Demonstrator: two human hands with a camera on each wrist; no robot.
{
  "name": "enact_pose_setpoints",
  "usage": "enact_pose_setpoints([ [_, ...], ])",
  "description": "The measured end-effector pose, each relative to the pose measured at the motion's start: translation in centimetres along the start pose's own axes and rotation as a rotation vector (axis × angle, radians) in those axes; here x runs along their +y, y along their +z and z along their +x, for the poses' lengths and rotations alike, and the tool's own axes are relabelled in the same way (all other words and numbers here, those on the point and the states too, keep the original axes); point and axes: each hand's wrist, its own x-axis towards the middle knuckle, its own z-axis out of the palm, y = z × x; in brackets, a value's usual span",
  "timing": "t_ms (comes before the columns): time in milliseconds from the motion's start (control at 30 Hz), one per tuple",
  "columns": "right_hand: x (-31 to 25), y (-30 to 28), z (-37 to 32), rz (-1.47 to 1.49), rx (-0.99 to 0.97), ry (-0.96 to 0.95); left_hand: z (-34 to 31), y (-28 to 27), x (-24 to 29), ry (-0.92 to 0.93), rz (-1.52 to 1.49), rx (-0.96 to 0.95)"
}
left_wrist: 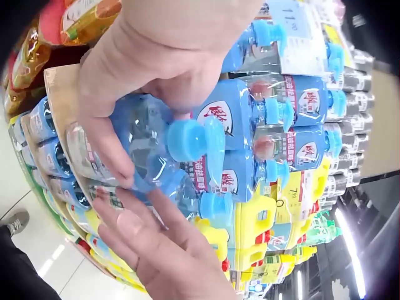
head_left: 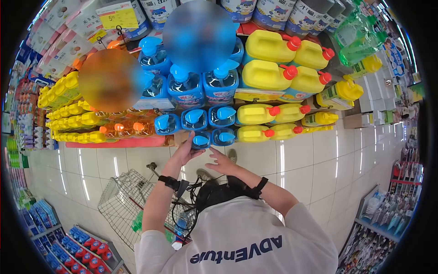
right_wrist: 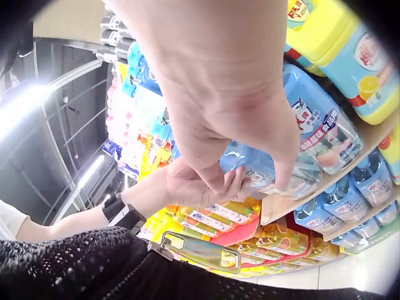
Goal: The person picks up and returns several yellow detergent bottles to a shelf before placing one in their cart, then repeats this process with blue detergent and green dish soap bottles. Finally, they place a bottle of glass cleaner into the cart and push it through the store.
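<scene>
A blue pump bottle of dish soap [head_left: 201,140] stands at the front edge of the shelf, with a light-blue pump head. My left hand [head_left: 184,153] grips its side, thumb and fingers curved around the clear blue body [left_wrist: 149,140] in the left wrist view. My right hand [head_left: 222,163] is close on the other side, its fingers extended and spread. In the left wrist view the right hand's fingertips [left_wrist: 150,199] come right at the bottle's lower side. Matching blue bottles [head_left: 223,137] stand beside and behind it. Part of its label is hidden by my hands.
Yellow jugs with red caps [head_left: 253,134] line the shelf to the right, orange bottles [head_left: 130,128] to the left. A wire shopping cart [head_left: 123,201] stands on the tiled floor at my left. Price tags [head_left: 119,18] hang above. Other stocked shelves [head_left: 86,249] stand behind.
</scene>
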Motion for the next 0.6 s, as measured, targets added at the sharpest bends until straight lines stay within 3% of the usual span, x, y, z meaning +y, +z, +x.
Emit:
enact_pose_setpoints([
  [167,-0.7,-1.3,-0.4,0.076,-0.055,0.003,0.3,0.0,-1.5,0.045,-0.102,-0.010],
  [233,-1.0,-1.7,-0.2,0.357,-0.134,0.091,0.1,0.5,-1.7,0.067,-0.127,-0.006],
  [500,-0.9,-2.1,-0.6,0.150,-0.098,0.118,0.3,-1.2,-1.9,0.044,-0.037,-0.091],
  [600,0.4,-2.9,-1.1,0.086,-0.145,0.162,-0.1,-0.8,-2.1,0.133,0.087,0.007],
])
